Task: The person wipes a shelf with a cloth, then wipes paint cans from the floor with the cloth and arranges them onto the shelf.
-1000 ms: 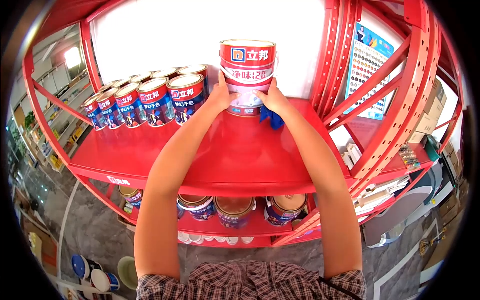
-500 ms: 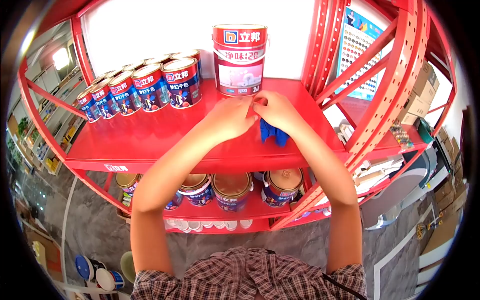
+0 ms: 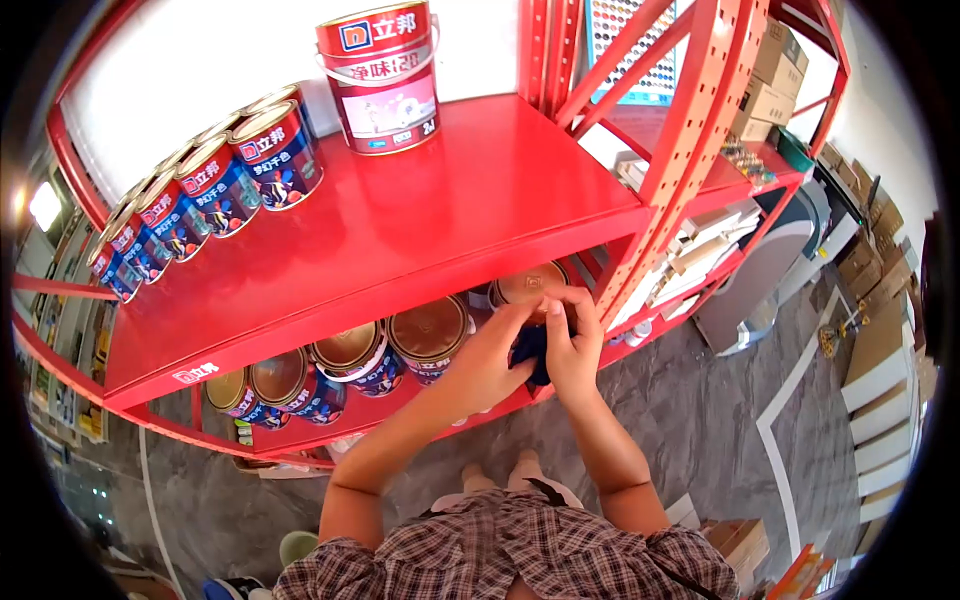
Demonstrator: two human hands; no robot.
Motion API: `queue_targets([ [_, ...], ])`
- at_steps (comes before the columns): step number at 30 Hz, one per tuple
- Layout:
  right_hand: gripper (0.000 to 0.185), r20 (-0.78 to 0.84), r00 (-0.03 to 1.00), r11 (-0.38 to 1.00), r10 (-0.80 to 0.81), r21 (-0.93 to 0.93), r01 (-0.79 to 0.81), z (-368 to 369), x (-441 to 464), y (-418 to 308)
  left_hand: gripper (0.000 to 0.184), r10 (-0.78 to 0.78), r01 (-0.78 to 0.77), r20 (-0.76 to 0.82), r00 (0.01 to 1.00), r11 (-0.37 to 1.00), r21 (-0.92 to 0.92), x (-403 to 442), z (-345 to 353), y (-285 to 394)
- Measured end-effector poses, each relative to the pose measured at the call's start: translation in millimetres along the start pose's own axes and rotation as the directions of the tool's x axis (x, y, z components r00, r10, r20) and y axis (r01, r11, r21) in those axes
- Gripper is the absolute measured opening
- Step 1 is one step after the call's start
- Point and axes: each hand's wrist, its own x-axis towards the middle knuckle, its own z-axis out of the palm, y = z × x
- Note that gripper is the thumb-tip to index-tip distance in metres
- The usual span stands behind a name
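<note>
My left hand (image 3: 497, 358) and my right hand (image 3: 574, 350) are together in front of the lower shelf, fingertips meeting. Both are closed on a crumpled dark blue cloth (image 3: 531, 350), which shows in the gap between them; the fingers cover much of it. Just behind the fingertips is the gold lid of a paint can (image 3: 528, 284) on the lower shelf. Above and to the left, a large red-and-white paint bucket (image 3: 388, 95) stands upright on the red upper shelf (image 3: 430, 230), its wire handle lowered across the front.
Several smaller paint cans (image 3: 280, 155) stand in rows at the upper shelf's left. More gold-lidded cans (image 3: 430, 330) fill the lower shelf. A perforated red upright (image 3: 680, 170) rises at the right. Cardboard boxes (image 3: 772, 80) and a color chart (image 3: 630, 50) are beyond it.
The view has turned right and down. My hands, with the blue cloth, have moved from above the upper shelf, near the large bucket, to lower in front of the shelving.
</note>
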Motion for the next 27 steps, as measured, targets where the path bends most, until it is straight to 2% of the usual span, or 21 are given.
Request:
queue_targets([
  [2,0.011,-0.049,0.997,0.998,0.057,0.006,-0.057,-10,-24,12,0.055,-0.038,0.038,0.002,0.999,0.989,-0.141,-15,27,-31],
  [3,0.012,-0.084,0.991,0.994,0.106,0.019,-0.105,-16,-34,17,0.055,-0.045,0.045,0.004,0.999,0.988,-0.148,-21,35,-35],
  [5,0.012,-0.089,0.987,0.991,0.131,0.026,-0.129,-24,-52,23,0.038,-0.277,0.292,0.113,0.954,0.942,-0.162,-37,51,-38],
  [6,0.013,-0.098,0.985,0.99,0.142,0.038,-0.139,-28,-62,26,0.038,-0.298,0.312,0.104,0.949,0.936,-0.166,-45,60,-42],
  [7,0.013,-0.066,0.96,0.959,0.273,0.101,-0.266,-33,-72,30,0.033,-0.312,0.314,0.035,0.949,0.936,-0.158,-51,70,-47],
  [8,0.013,-0.042,0.958,0.955,0.282,0.106,-0.277,-34,-78,34,0.028,-0.322,0.314,-0.037,0.946,0.938,-0.148,-57,78,-51],
  [10,0.031,0.079,0.97,0.972,0.23,0.021,-0.233,-40,-89,41,0.028,-0.363,0.341,-0.093,0.927,0.92,-0.194,-64,85,-49],
  [11,0.048,0.181,0.939,0.942,0.291,0.118,-0.315,-43,-96,50,0.028,-0.399,0.362,-0.126,0.908,0.9,-0.243,-67,86,-42],
  [12,0.055,0.289,0.865,0.861,0.41,0.192,-0.472,-50,-102,51,0.027,-0.432,0.375,-0.161,0.887,0.88,-0.293,-70,89,-36],
  [13,0.059,0.387,0.814,0.831,0.432,0.18,-0.527,-57,-106,52,0.027,-0.451,0.408,-0.208,0.868,0.887,-0.218,-76,95,-40],
  [14,0.062,0.48,0.754,0.799,0.448,0.164,-0.579,-63,-111,53,0.027,-0.464,0.419,-0.229,0.856,0.881,-0.22,-84,100,-41],
  [16,0.064,0.552,0.696,0.8,0.459,0.085,-0.594,-76,-116,37,0.027,-0.566,0.519,-0.284,0.774,0.824,-0.226,-99,109,-33],
  [18,0.066,0.616,0.636,0.803,0.465,0.008,-0.596,-88,-126,37,0.026,-0.547,0.517,-0.346,0.762,0.836,-0.183,-119,120,-30],
  [21,0.068,0.724,0.55,0.827,0.417,-0.05,-0.56,-98,-148,50,0.024,-0.674,0.587,-0.368,0.641,0.739,-0.331,-153,135,-14],
  [24,0.066,0.764,0.477,0.822,0.435,-0.119,-0.557,-91,-162,47,0.021,-0.661,0.564,-0.468,0.587,0.748,-0.349,-194,146,-5],
  [25,0.063,0.733,0.52,0.835,0.438,-0.117,-0.538,-87,-170,45,0.023,-0.72,0.595,-0.411,0.56,0.694,-0.406,-206,144,3],
  [26,0.06,0.697,0.563,0.845,0.444,-0.118,-0.521,-83,-179,45,0.023,-0.727,0.601,-0.425,0.54,0.686,-0.411,-215,146,10],
  [27,0.054,0.658,0.652,0.901,0.378,-0.099,-0.422,-78,-188,45,0.026,-0.732,0.578,-0.41,0.543,0.681,-0.45,-221,146,18],
])
